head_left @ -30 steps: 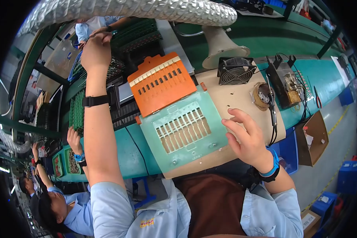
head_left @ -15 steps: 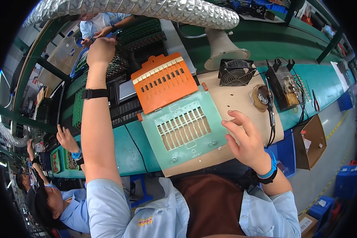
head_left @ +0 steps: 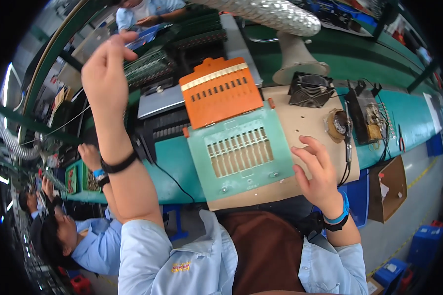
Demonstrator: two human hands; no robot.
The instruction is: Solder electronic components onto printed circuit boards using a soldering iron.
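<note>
3 hazards apply at this station, in my judgement.

Hazard 1: my left hand (head_left: 108, 73) is raised beside the racked green boards (head_left: 155, 69); a low sweep of the wrist could catch their edges and tilt them.

Hazard 2: the orange panel (head_left: 224, 108) lies back from the pale green frame (head_left: 251, 176), along what appears to be a hinged edge. A knock could bring it down on my right fingertips or jar loose the row of small black parts (head_left: 221, 89) it carries.

Hazard 3: an outward swing of my right hand (head_left: 317, 169) could strike the pen-shaped tool (head_left: 348, 147) and drag its cords.

Finger condition, right: moderately spread, thumb clear of the forefinger, nothing visible in the grasp. Fingertips are at the frame's right edge; contact cannot be confirmed.

Finger condition, left: partly curled, forefinger extended. I cannot tell whether a small item is pinched there.

Location: the frame rests on the brown sheet (head_left: 307, 125) in front of me, with the sheet showing through its slots.
</note>
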